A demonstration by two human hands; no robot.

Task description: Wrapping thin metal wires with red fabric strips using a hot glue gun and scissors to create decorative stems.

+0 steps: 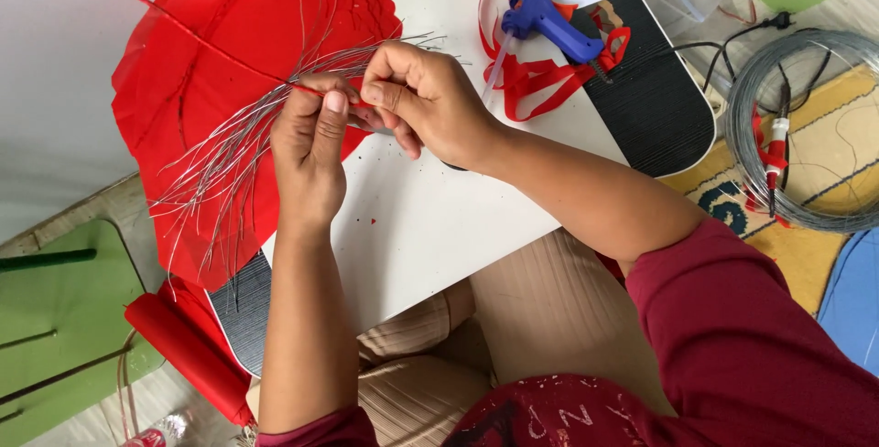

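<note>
My left hand (309,140) grips a bundle of thin silver wires (229,154) near its middle; the wire ends fan out to the lower left and upper right. My right hand (423,99) pinches the same bundle just beside the left thumb, where a thin red strip (316,90) lies on the wires. Both hands hover over a white board (430,218) that rests on my lap. Under the wires lies a stack of large red paper petals (229,35).
A blue glue gun (545,15) lies on red ribbon (540,76) at the board's far end. A coil of grey wire (806,126) with pliers sits on the floor at right. A red roll (183,346) and a green stool (64,319) are at lower left.
</note>
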